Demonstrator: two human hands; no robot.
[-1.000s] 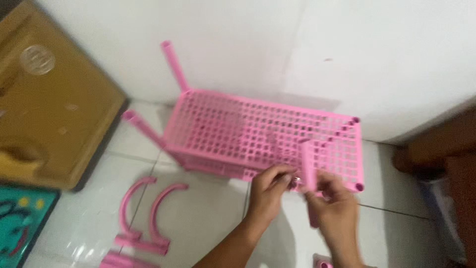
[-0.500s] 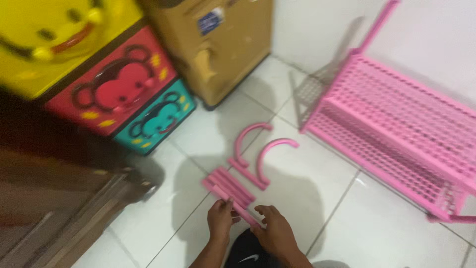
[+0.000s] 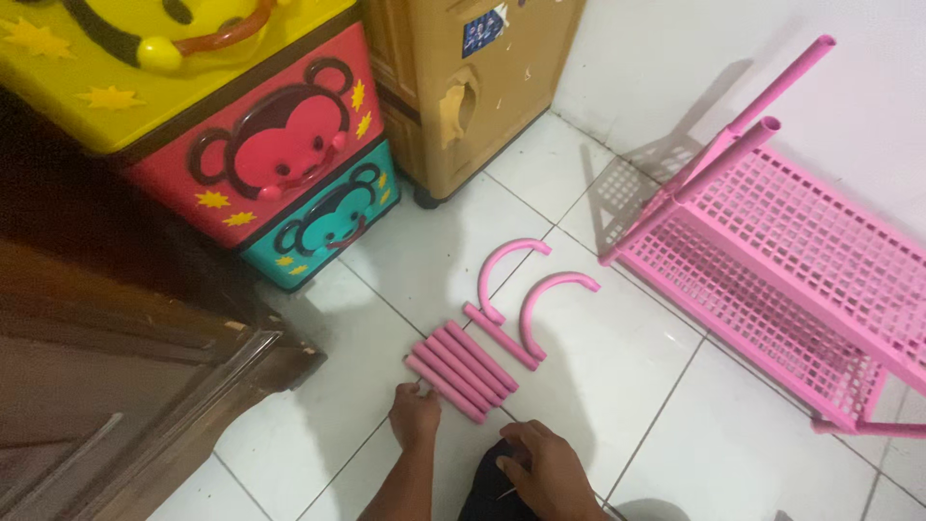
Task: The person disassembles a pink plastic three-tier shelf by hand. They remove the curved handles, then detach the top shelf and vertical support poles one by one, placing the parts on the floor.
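A: Where are our hands rn?

B: Both low in view, over the white tile floor (image 3: pixel 675 386). Our left hand (image 3: pixel 415 417) sits at the near end of the row of pink tubes (image 3: pixel 461 371), fingers (image 3: pixel 409 390) curled down and touching the end of the nearest tube. Can't tell if they actually grip it.

A: And the right?

B: Our right hand (image 3: pixel 552 473) rests on a dark thing (image 3: pixel 490 487) by our body, prob. clothing. Fingers loosely curled, nothing in them, apart from the tubes.

A: The tubes themselves?

B: Approx. five short straight ones lying side by side on the floor, touching each other, angled diagonally. One longer pink tube (image 3: pixel 502 338) lies just beyond them w/ two curved pink arches (image 3: pixel 540 294) joined to it, flat on the tiles.

A: Rest of the scene?

B: Pink mesh rack (image 3: pixel 801 270) on its side at right, against the white wall, legs sticking up and out. Upper left, a plastic drawer unit (image 3: pixel 241 125) w/ cartoon monkey faces in yellow, red and teal, next to a tan cabinet (image 3: pixel 473 87). Dark wood furniture (image 3: pixel 116 386) at left.
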